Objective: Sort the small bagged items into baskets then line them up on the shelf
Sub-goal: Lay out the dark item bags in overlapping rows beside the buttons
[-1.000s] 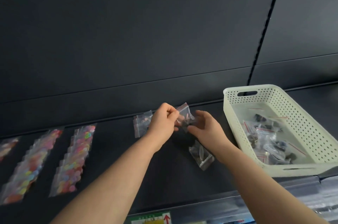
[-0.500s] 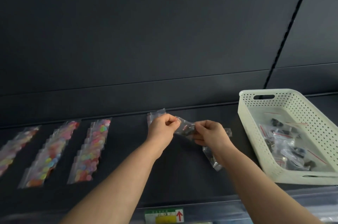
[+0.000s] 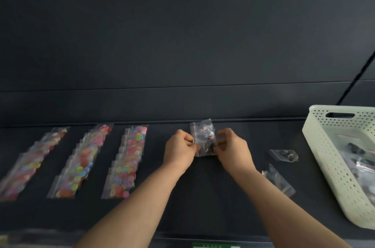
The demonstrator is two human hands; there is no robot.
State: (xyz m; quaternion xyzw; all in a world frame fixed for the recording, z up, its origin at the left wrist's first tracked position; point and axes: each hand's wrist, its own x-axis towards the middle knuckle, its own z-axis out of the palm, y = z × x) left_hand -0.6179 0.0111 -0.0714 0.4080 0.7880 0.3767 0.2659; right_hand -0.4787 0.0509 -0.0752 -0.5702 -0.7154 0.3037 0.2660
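Note:
My left hand (image 3: pixel 179 147) and my right hand (image 3: pixel 233 146) each pinch a side of a small clear bag of dark pieces (image 3: pixel 205 148), low over the dark shelf (image 3: pixel 223 197). It overlaps another clear bag (image 3: pixel 202 129) lying just behind it near the shelf's back. Two more clear bags of dark pieces lie to the right, one (image 3: pixel 284 155) further back and one (image 3: pixel 279 180) nearer. A cream perforated basket (image 3: pixel 328 166) at the far right holds several similar bags.
Three rows of overlapping bags of colourful round pieces lie on the shelf's left half: a left row (image 3: pixel 30 166), a middle row (image 3: pixel 81 162) and a right row (image 3: pixel 127 162). A dark back panel (image 3: pixel 182 45) rises behind. A green label (image 3: pixel 216 245) marks the front edge.
My view has swung left, so the basket sits further right and a third colourful row shows. Both hands have brought the held bag down from the air onto the bag at the back.

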